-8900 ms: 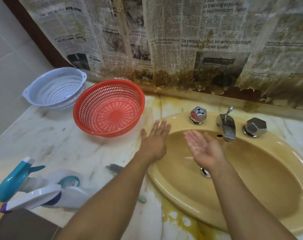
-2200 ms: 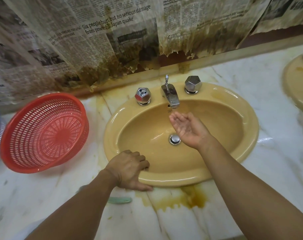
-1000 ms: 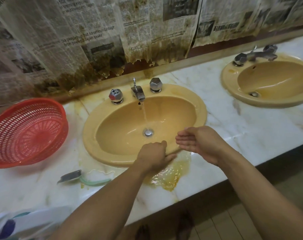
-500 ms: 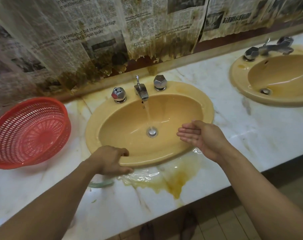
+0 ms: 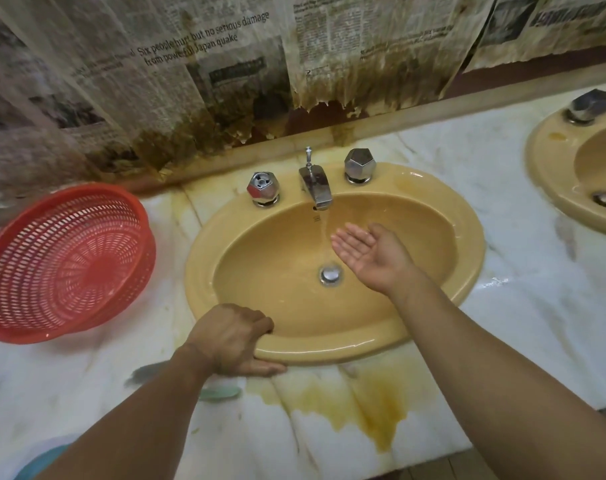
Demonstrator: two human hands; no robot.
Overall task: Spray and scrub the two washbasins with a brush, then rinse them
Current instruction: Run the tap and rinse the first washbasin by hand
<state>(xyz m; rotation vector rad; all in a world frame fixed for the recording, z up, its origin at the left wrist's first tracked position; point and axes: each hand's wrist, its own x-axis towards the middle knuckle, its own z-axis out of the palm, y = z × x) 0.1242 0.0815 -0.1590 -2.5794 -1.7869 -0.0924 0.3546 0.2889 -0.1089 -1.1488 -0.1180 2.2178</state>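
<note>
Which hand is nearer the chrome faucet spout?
Right. The right hand is open below the chrome faucet spout; the left hand grips the yellow washbasin at its front rim.

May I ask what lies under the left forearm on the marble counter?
Apparently a scrubbing brush: dark head one side, pale green handle end the other. The left forearm hides its middle.

The far washbasin [image 5: 547, 168] is being cut off by the right edge. The brush [image 5: 220, 393] is being mostly hidden under the left forearm [image 5: 138, 420]. A teal object [image 5: 40, 464] is being cropped bottom-left, unidentifiable.
</note>
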